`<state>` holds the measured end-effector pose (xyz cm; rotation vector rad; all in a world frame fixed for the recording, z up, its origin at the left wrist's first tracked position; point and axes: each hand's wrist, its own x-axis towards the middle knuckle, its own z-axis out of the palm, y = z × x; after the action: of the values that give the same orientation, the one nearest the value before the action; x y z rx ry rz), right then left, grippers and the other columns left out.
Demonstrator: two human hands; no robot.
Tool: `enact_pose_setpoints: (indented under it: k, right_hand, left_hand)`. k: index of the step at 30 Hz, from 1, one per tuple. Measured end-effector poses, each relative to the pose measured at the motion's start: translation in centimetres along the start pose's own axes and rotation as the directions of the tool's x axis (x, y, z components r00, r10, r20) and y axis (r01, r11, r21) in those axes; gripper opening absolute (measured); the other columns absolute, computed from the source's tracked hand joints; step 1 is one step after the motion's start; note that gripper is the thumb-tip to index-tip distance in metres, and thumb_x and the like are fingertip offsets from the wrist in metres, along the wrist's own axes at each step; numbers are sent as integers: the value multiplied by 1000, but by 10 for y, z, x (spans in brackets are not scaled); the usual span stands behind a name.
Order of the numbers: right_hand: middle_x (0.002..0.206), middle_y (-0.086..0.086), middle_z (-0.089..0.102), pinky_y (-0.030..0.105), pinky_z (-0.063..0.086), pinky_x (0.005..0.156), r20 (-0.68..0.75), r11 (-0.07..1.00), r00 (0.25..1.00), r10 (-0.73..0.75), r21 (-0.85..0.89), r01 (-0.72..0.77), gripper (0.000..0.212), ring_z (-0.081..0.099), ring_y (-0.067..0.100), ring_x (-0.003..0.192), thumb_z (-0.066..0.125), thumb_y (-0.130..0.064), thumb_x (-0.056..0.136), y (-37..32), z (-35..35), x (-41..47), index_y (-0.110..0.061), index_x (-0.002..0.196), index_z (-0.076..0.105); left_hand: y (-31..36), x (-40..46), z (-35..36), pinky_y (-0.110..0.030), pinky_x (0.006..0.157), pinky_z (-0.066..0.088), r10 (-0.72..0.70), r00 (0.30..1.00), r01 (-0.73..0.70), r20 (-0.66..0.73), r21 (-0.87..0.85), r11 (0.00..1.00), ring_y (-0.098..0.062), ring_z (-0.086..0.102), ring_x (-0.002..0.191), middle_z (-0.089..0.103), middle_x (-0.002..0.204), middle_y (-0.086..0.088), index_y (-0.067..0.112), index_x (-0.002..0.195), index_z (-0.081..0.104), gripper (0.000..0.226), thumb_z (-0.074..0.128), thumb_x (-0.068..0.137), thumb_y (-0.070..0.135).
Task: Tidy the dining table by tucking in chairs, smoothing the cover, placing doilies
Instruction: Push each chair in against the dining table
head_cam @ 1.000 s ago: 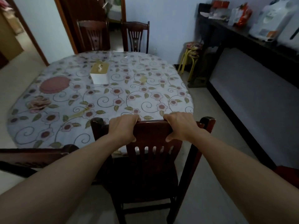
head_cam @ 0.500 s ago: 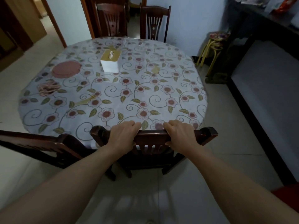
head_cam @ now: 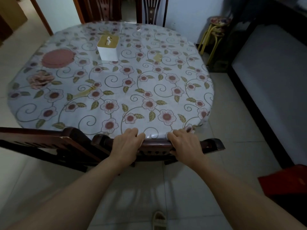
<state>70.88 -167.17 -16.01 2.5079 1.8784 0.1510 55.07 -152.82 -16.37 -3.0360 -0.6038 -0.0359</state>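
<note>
Down at the bottom, a sandalled foot [head_cam: 159,219] stands on the pale floor tiles [head_cam: 136,193], between the two forearms. Just ahead, both hands are clamped on the top rail of a dark wooden chair [head_cam: 156,144]: the left hand [head_cam: 127,145] with its fingers curled over the rail, the right hand [head_cam: 186,143] gripping beside it, a short stretch of bare rail between them. The chair back sits right against the edge of the desk, fingertips touching the flowered cover [head_cam: 116,90]. Left of the left hand, a second chair [head_cam: 49,143] stands angled beside the first, their rails nearly meeting. Beyond the hands the cover lies over the round desk, glossy at the near rim. Far out past the left hand lie a pink crocheted flower [head_cam: 41,79] and a round reddish doily [head_cam: 57,58], close together. Straight out from that hand, farther still, stands a white tissue box [head_cam: 108,48]. Across the desk, two more chair backs [head_cam: 152,10] rise. Far off past the right hand, stacked yellow-legged stools [head_cam: 216,30] stand by the wall.
</note>
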Motion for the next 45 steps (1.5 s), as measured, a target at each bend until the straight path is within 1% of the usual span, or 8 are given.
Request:
enact_pose_setpoints:
  k: [5, 11, 15, 17, 21, 25, 38, 45]
  right_hand:
    - [74, -3, 61, 23, 35, 43, 4, 997, 997, 82, 3, -82, 54, 58, 19, 63, 88, -20, 39, 13, 8, -8, -22, 86, 63]
    - [62, -1, 52, 22, 21, 42, -15, 992, 996, 89, -84, -90, 46, 52, 21, 53, 85, -12, 37, 26, 8, 7, -16, 71, 53]
    - [59, -1, 51, 22, 20, 41, 45, 988, 992, 119, -100, -114, 50, 52, 21, 51, 86, -9, 34, 27, 7, 14, -16, 69, 51]
    - [70, 0, 56, 25, 24, 45, 76, 990, 990, 115, -92, -108, 46, 57, 24, 60, 84, -12, 49, 27, 5, 12, -16, 81, 52]
    - [93, 4, 59, 30, 30, 57, 161, 995, 984, 76, -70, -66, 27, 62, 29, 79, 62, -15, 82, 32, -4, 10, -15, 105, 48]
    - [80, 8, 61, 27, 24, 49, 142, 998, 989, 44, -42, -38, 26, 60, 30, 65, 68, -9, 74, 41, -3, 8, -12, 95, 53]
    - [94, 3, 59, 29, 24, 52, 235, 994, 969, 77, -100, -54, 25, 61, 26, 79, 59, -12, 84, 37, -15, 17, -16, 106, 47]
    - [98, 2, 58, 31, 30, 59, 224, 990, 966, 130, 19, -137, 30, 60, 27, 90, 63, -11, 80, 36, -14, 7, -17, 104, 45]
  left_hand:
    - [12, 10, 9, -21, 39, 20, 32, 999, -33, -17, -58, 998, -19, 47, 56, 47, 66, -1, 16, 70, 53, 51, 87, 34, 5]
    - [11, 35, 8, -19, 45, -2, 11, 997, -15, -82, -52, 999, -16, 32, 52, 46, 62, -2, 13, 64, 47, 52, 85, 32, -3]
    - [13, 36, 9, -26, 45, 11, -19, 1000, 19, 5, -55, 998, -22, 48, 73, 53, 89, -4, 15, 92, 48, 27, 69, 75, 10]
    - [16, 37, 1, -30, 51, 24, -54, 995, 57, 84, -33, 998, -23, 53, 78, 56, 93, -3, 16, 99, 46, 24, 62, 82, 14]
    - [21, 41, -8, -32, 58, 31, -94, 989, 100, 111, -49, 994, -23, 58, 83, 58, 93, -2, 16, 98, 47, 23, 64, 82, 15]
    - [28, 40, -4, -30, 54, 29, -84, 993, 92, 88, -91, 992, -21, 49, 71, 57, 86, -1, 16, 91, 48, 22, 66, 79, 12]
    - [20, 54, -9, -32, 59, 32, -54, 986, 57, 161, -17, 998, -24, 58, 81, 59, 90, -2, 17, 96, 48, 20, 62, 82, 15]
    - [23, 52, -9, -32, 58, 32, -99, 982, 102, 162, -11, 995, -24, 58, 81, 59, 90, -2, 17, 94, 48, 20, 64, 81, 15]
